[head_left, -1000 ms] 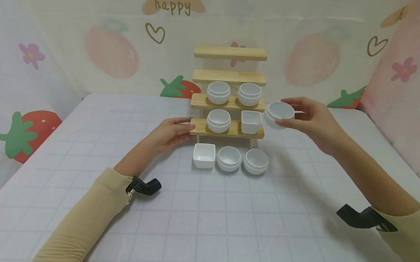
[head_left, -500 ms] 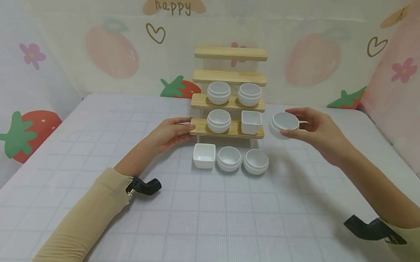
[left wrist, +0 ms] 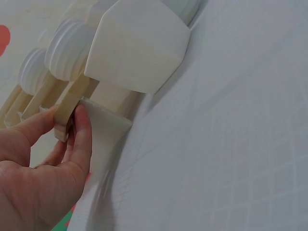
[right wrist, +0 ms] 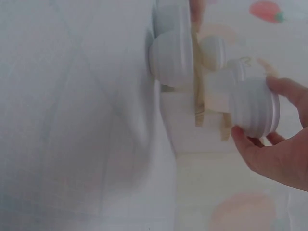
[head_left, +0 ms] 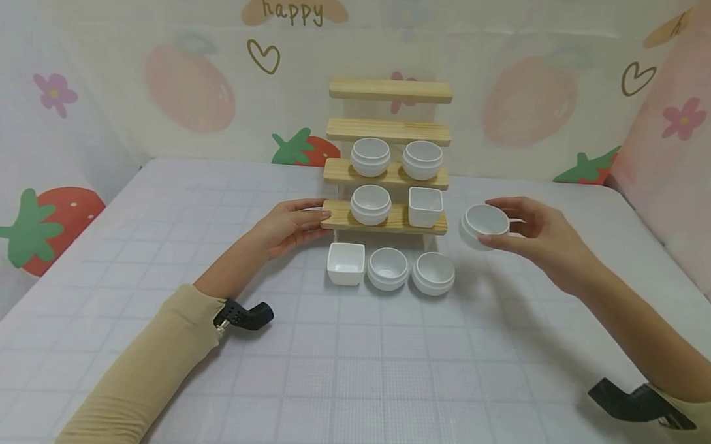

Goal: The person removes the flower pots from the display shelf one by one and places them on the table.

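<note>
My right hand (head_left: 543,238) grips a round white bowl (head_left: 486,221) by its sides, held in the air to the right of a tiered wooden shelf (head_left: 388,130). In the right wrist view this bowl (right wrist: 255,107) sits between thumb and fingers. At the shelf's lower left end my left hand (head_left: 293,228) pinches the lowest board; the left wrist view shows the thumb above the board end (left wrist: 67,113) and fingers beneath. That board bears a round bowl (head_left: 370,205) and a square bowl (head_left: 425,207). Two round bowls (head_left: 370,157) stand one tier higher.
On the table before the shelf stand a square white bowl (head_left: 345,264) and two round ones (head_left: 387,269), in a row. The two upper boards (head_left: 389,89) bear nothing. Behind is a printed backdrop (head_left: 189,98) with fruit. The table (head_left: 326,378) has a pale grid cloth.
My right hand has moved down and slightly to the right with the round bowl, away from the shelf. The left hand and the bowls on the shelf have stayed in place.
</note>
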Demonstrator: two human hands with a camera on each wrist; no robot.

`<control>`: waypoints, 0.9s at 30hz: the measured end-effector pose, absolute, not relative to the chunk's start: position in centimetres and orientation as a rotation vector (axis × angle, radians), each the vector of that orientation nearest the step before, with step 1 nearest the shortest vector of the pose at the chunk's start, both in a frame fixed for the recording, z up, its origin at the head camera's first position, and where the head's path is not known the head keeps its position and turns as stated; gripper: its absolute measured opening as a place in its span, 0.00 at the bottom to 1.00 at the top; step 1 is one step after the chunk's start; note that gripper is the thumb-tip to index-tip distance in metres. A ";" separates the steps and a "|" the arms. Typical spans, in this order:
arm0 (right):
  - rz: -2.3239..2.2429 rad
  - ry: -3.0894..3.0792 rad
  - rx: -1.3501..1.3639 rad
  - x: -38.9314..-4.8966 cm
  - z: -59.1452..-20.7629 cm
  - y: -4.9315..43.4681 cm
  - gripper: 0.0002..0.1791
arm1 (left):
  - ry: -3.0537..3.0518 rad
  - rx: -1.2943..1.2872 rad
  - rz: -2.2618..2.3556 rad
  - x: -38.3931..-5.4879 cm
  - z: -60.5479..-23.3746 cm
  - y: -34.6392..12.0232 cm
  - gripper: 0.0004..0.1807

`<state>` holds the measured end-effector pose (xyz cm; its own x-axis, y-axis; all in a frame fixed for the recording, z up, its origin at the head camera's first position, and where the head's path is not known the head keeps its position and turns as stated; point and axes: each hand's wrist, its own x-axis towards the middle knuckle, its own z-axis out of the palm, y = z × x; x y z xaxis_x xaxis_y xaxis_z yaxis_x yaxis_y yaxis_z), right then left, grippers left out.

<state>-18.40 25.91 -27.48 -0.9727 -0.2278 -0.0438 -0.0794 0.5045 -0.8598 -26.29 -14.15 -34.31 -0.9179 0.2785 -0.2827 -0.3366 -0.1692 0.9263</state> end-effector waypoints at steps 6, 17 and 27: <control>-1.419 2.606 -0.244 -18.2 -27.9 26.2 0.37 | 1.711 -0.074 2.133 -26.2 -34.3 -14.2 0.33; -1.403 2.603 -0.231 -18.1 -29.2 26.6 0.37 | 1.717 -0.068 2.134 -26.3 -34.3 -14.1 0.32; -1.407 2.573 -0.233 -18.0 -29.9 26.8 0.36 | 1.718 -0.078 2.135 -26.2 -34.2 -14.1 0.32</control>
